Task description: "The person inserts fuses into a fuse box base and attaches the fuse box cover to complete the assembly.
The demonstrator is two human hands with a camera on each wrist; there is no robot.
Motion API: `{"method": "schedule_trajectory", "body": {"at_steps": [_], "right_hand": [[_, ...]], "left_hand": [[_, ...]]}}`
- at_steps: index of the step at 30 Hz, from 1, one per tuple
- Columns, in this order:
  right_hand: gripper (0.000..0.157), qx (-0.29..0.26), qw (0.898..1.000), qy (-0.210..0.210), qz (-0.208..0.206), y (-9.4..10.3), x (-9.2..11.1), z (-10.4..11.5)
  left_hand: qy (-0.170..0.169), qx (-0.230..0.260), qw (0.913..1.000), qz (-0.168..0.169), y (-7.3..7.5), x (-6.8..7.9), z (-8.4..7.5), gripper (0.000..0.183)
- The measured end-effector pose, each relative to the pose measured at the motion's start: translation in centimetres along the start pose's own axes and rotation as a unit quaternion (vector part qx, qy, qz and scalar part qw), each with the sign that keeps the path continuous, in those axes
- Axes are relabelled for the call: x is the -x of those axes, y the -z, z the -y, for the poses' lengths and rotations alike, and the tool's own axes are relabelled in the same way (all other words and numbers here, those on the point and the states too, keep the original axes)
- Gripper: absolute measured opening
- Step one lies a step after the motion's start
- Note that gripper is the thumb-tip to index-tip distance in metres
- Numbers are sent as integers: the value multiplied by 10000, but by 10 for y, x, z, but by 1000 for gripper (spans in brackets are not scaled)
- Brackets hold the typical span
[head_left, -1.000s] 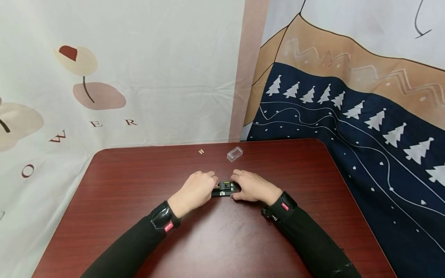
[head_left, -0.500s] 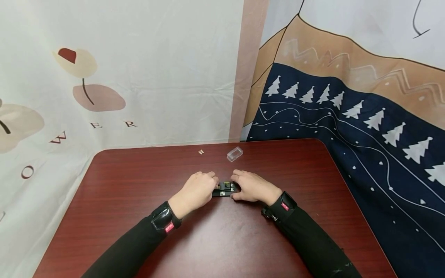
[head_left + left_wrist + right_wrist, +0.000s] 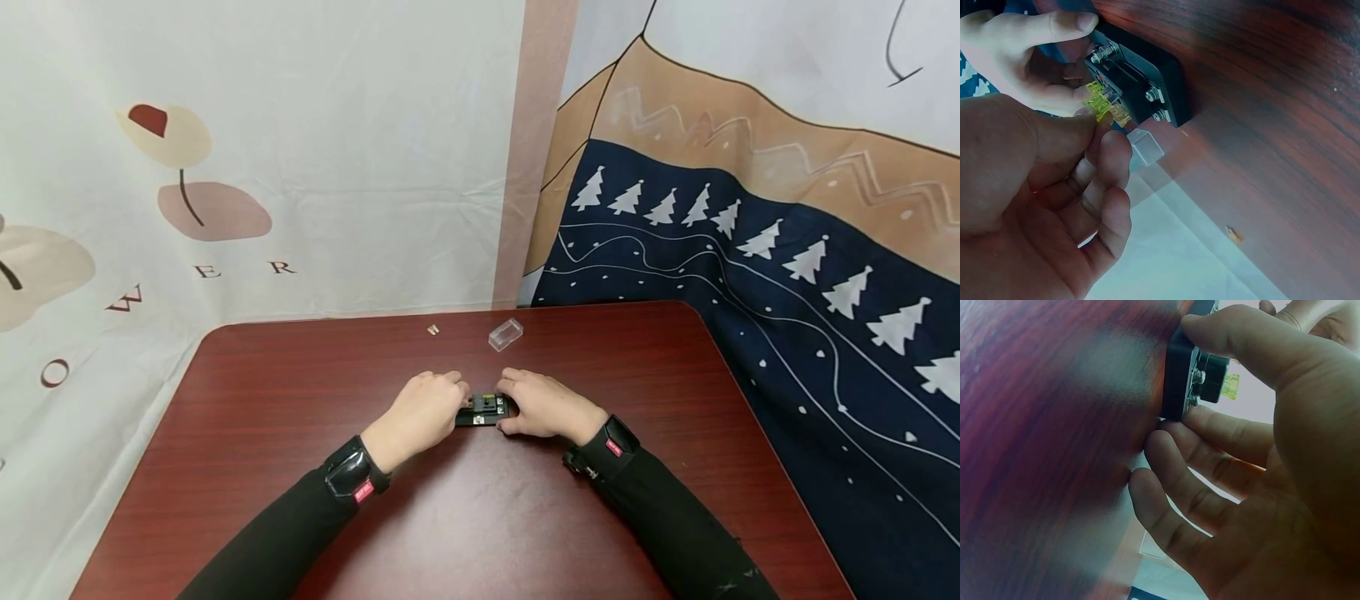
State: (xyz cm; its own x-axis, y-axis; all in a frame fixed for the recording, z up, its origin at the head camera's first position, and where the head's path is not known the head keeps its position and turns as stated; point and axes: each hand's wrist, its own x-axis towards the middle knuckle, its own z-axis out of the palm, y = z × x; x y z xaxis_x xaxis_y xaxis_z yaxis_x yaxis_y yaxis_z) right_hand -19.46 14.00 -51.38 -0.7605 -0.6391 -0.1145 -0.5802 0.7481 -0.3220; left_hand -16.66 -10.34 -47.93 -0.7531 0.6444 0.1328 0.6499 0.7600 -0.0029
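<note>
Ok, yel. fuse (image 3: 1230,387) in blk holder (image 3: 1161,70).

Black sleeves (image 3: 258,533) are worn left and right. Over each, a black wristband (image 3: 347,471) is fastened, marked by a red tag (image 3: 363,490).

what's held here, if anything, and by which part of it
The right hand grips the black rectangular plastic block by opposite edges at its right end. The left hand seems to pinch a small translucent yellow plastic piece; exactly where is hidden.
</note>
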Motion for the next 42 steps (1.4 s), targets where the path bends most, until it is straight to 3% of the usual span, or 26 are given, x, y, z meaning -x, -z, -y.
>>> {"method": "schedule_trajectory", "body": {"at_steps": [10, 27, 35, 42], "right_hand": [[41, 19, 10000, 18, -21, 0, 0, 0], [36, -41, 9996, 222, -188, 2, 1, 3], [37, -58, 9998, 137, -136, 1, 1, 2], [36, -54, 9997, 171, -150, 1, 2, 2]], "left_hand": [[15, 36, 9999, 114, -4, 0, -1, 4], [-89, -72, 9999, 33, -4, 0, -2, 12], [-156, -363, 9992, 28, -5, -2, -4, 13], [-63, -417, 9990, -135, -2, -2, -7, 18]]}}
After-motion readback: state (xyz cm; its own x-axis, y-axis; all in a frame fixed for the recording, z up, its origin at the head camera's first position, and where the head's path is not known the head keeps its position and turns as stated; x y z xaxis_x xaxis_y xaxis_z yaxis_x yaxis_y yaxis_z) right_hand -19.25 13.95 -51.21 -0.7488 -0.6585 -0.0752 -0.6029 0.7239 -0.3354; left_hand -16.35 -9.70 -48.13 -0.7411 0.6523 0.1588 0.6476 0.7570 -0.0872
